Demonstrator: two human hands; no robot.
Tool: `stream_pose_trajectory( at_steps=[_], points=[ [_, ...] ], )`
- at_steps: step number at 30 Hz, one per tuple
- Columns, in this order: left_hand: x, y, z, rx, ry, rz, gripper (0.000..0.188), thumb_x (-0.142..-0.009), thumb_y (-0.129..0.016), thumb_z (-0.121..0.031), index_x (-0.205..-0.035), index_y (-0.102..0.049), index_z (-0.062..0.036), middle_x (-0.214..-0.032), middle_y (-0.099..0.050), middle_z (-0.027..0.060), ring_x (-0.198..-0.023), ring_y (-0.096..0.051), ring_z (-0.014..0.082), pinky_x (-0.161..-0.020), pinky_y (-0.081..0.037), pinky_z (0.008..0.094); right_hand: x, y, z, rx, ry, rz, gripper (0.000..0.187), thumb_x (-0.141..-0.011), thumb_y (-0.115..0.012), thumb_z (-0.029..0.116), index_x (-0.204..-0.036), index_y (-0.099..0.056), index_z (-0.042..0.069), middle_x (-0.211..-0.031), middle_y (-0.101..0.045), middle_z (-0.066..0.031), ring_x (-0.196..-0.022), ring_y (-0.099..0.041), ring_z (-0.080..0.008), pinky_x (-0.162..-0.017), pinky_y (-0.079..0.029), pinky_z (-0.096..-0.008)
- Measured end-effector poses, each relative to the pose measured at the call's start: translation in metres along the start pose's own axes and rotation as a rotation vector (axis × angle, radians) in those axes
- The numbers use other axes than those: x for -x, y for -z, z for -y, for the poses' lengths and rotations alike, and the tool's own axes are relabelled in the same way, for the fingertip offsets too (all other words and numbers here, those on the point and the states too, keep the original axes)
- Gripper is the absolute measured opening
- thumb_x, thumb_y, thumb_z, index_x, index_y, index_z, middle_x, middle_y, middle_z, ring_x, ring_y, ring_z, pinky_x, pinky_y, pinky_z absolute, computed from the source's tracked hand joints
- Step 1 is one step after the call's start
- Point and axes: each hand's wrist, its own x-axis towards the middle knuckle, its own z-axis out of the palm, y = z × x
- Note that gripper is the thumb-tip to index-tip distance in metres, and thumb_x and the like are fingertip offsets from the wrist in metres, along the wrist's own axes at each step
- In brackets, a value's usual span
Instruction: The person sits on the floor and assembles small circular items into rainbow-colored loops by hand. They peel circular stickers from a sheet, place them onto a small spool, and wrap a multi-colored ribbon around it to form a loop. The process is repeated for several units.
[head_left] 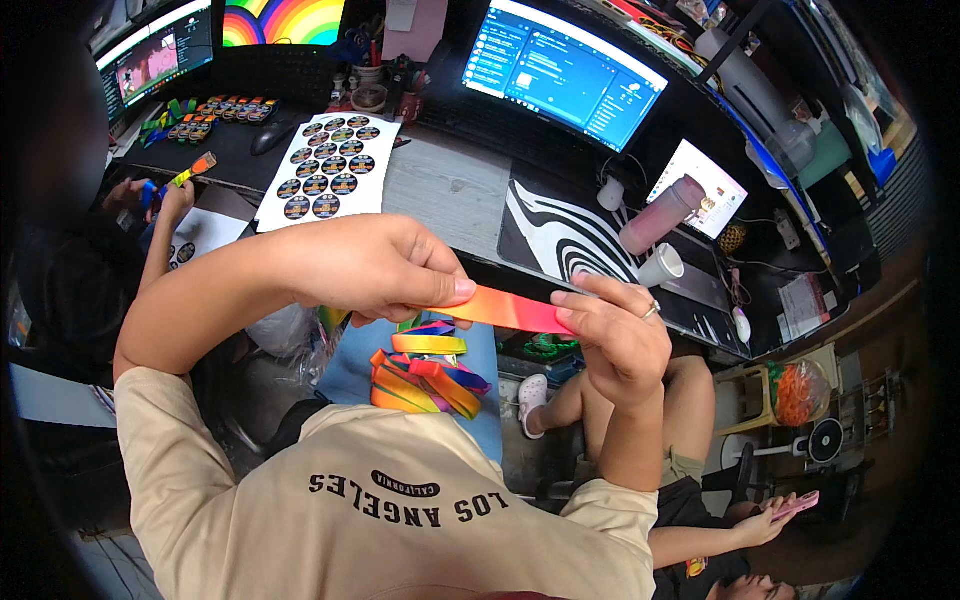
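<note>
A rainbow-dyed ribbon, orange to pink [508, 308], is stretched between my two hands above my lap. My left hand [400, 268] pinches its orange end between thumb and fingers. At the pink end, my right hand [622, 328], with a ring on one finger, grips it between thumb and fingertips. Below, a bundle of multicoloured ribbons [415, 388] lies on the blue cloth over my lap [352, 362]. Part of the bundle and of the ribbon's ends is hidden behind my fingers.
A sheet of round dark stickers [322, 165] lies on the desk, with a mouse [270, 138] beside it. A swirl-patterned mat [560, 235], pink tumbler [662, 215] and white cup [660, 266] stand right. A person's hand [178, 195] works at left; another holds a phone [797, 506].
</note>
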Motion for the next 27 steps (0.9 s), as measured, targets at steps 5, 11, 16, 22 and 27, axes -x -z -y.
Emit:
stream_pose_trajectory(
  at_steps=[5,11,16,22,27],
  points=[
    [0.001,0.000,-0.002,0.032,0.002,-0.001,0.033,-0.100,-0.054,-0.029,-0.106,-0.065,0.0011,-0.057,-0.044,-0.0075,-0.046,-0.031,0.0018,-0.042,-0.022,0.0217,-0.004,0.000,0.005,0.125,-0.033,-0.139,0.031,-0.059,-0.065,-0.002,-0.089,-0.072,0.007,-0.091,-0.070,-0.0076,-0.087,-0.061,-0.0275,-0.079,-0.048,-0.0345],
    [0.000,-0.008,-0.003,0.078,-0.018,0.012,0.033,-0.100,-0.052,-0.031,-0.101,-0.064,-0.0001,-0.055,-0.041,-0.0077,-0.046,-0.031,0.0025,-0.043,-0.024,0.0223,0.000,-0.008,0.003,-0.095,-0.176,-0.138,0.032,-0.056,-0.066,-0.006,-0.085,-0.071,0.007,-0.082,-0.068,-0.0048,-0.085,-0.060,-0.0261,-0.081,-0.047,-0.0339],
    [-0.001,-0.016,0.000,0.107,-0.015,0.028,0.033,-0.100,-0.052,-0.032,-0.097,-0.063,-0.0012,-0.054,-0.039,-0.0074,-0.045,-0.031,0.0031,-0.043,-0.026,0.0227,0.007,-0.020,-0.006,-0.415,-0.261,-0.095,0.031,-0.058,-0.069,-0.010,-0.084,-0.071,0.007,-0.078,-0.068,-0.0029,-0.086,-0.060,-0.0246,-0.081,-0.047,-0.0332],
    [-0.004,-0.016,0.006,0.104,-0.007,0.041,0.032,-0.101,-0.051,-0.031,-0.094,-0.063,-0.0018,-0.055,-0.039,-0.0070,-0.046,-0.031,0.0036,-0.043,-0.025,0.0228,0.013,-0.026,-0.005,-0.439,-0.255,-0.029,0.030,-0.062,-0.073,-0.007,-0.087,-0.071,0.009,-0.079,-0.069,-0.0022,-0.092,-0.058,-0.0241,-0.084,-0.045,-0.0333],
    [-0.001,-0.016,0.006,0.098,0.009,0.063,0.033,-0.101,-0.051,-0.032,-0.089,-0.062,-0.0027,-0.055,-0.038,-0.0073,-0.046,-0.031,0.0037,-0.043,-0.025,0.0231,0.018,-0.032,-0.001,-0.664,-0.344,-0.106,0.024,-0.066,-0.074,-0.005,-0.086,-0.070,0.008,-0.081,-0.070,-0.0010,-0.096,-0.054,-0.0230,-0.087,-0.042,-0.0333]
  ],
)
